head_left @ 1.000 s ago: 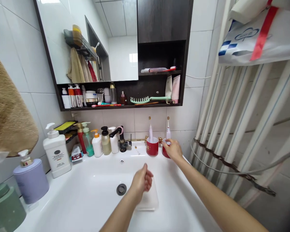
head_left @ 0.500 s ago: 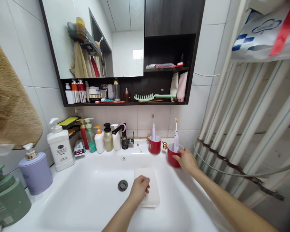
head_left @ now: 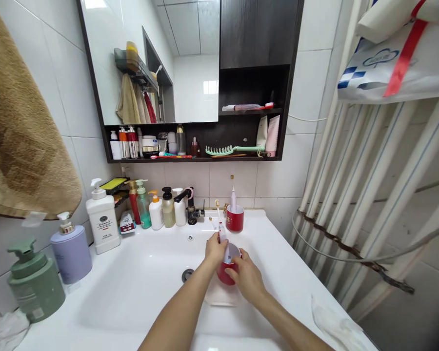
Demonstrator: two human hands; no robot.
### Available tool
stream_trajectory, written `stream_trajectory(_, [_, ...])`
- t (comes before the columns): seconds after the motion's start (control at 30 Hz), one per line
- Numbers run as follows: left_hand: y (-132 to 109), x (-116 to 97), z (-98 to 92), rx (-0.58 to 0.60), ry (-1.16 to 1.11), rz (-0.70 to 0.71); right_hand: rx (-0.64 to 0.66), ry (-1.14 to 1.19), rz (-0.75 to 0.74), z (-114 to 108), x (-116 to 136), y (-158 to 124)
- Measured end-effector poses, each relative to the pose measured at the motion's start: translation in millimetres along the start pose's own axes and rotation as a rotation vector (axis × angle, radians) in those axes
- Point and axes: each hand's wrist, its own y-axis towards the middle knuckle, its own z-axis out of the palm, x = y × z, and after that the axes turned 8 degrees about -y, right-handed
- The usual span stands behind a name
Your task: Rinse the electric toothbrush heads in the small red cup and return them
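Over the sink, my right hand (head_left: 249, 277) is closed round the side of a red cup (head_left: 225, 277). A white-and-pink electric toothbrush (head_left: 222, 229) stands tilted in that cup, its head pointing up and to the left. My left hand (head_left: 215, 249) is closed on the toothbrush's handle at the cup's rim. Below the cup a pale flat pad (head_left: 219, 298) lies in the sink, partly covered by the cup and hands. On the back ledge sits a second red cup (head_left: 234, 220) with another electric toothbrush (head_left: 233, 199) upright in it.
A black faucet (head_left: 192, 207) rises behind the white sink (head_left: 139, 282). Pump bottles, among them a purple one (head_left: 71, 253) and a green one (head_left: 36, 285), line the left side. White pipes (head_left: 358, 195) run at the right. A crumpled tissue (head_left: 334, 321) lies on the right rim.
My right hand has brought the red cup from the right ledge leftward over the sink. My left hand has risen from the pad to the toothbrush and taken hold of it.
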Motion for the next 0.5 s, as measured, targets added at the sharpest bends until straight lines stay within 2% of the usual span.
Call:
stream_trajectory(0.13, [0, 0, -12.1, -0.068, -0.096, 0.031, 0.018, -0.034, 0.010, 12, 3, 6])
stream_trajectory(0.37, [-5, -37, -26.7, -0.147, -0.344, 0.136, 0.027, -0.046, 0.033, 24, -1, 9])
stream_trajectory(0.5, [-22, -46, -32.7, -0.131, -0.447, 0.104, 0.000, 0.034, 0.040, 16, -3, 10])
